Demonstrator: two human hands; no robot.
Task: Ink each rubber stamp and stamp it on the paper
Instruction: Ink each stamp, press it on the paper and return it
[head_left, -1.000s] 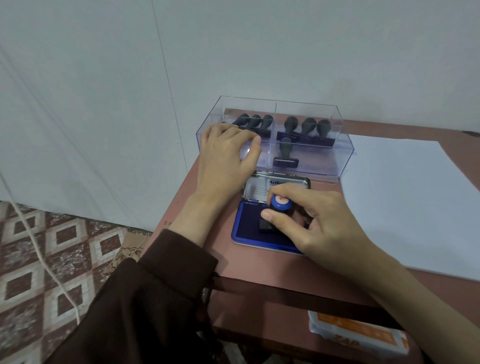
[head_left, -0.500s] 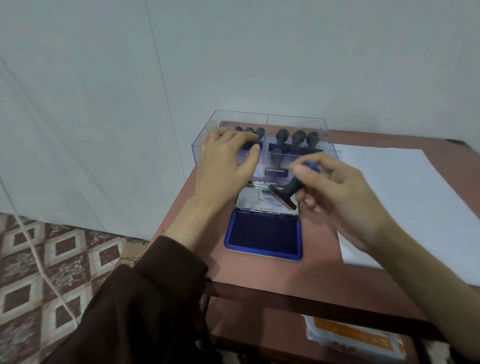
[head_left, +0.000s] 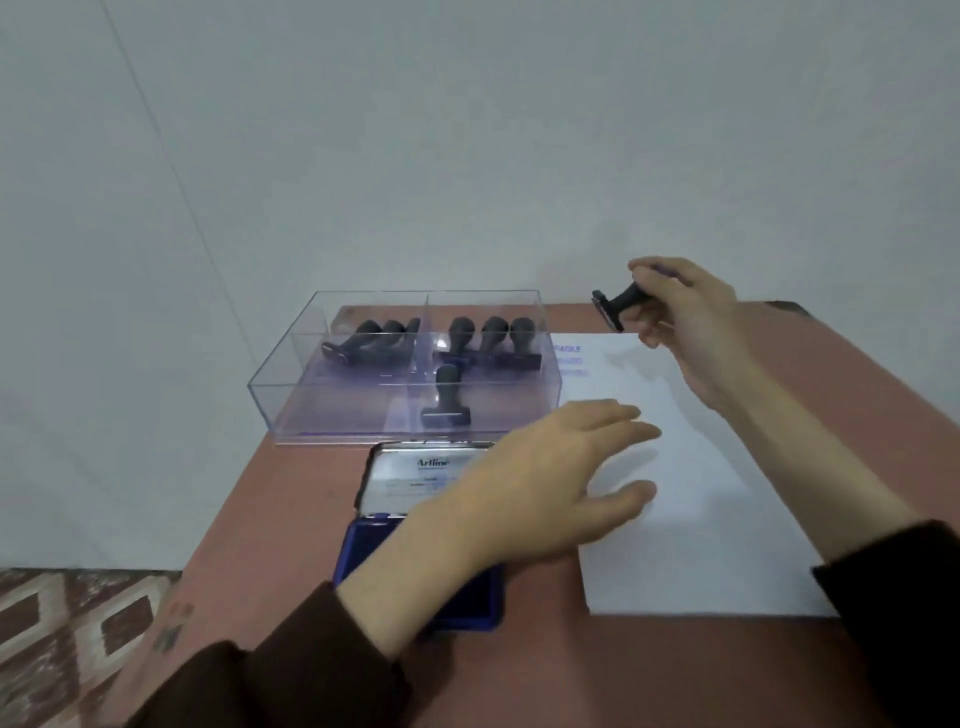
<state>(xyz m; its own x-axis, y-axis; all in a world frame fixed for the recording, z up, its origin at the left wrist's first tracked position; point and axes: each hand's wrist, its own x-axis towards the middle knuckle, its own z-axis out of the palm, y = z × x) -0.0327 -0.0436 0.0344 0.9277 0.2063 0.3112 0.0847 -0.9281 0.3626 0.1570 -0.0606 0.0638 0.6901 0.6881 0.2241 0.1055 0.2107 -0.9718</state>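
brown table (head_left: 519, 670); right hand (head_left: 691, 317) holds stamp (head_left: 621, 302)

"Artline" on ink pad lid (head_left: 415, 480)

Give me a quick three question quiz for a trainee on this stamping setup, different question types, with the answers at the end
1. True or false: the right hand holds a stamp in the air above the top of the paper.
2. Multiple choice: the left hand is A) inside the clear box, B) open, reaching over the ink pad toward the paper, C) gripping a stamp.
3. Fill in: the right compartment of the clear box holds ___ stamps standing upright.

Key:
1. True; its face is tilted, not yet on the sheet.
2. B.
3. Four: three in the back row and one in front.
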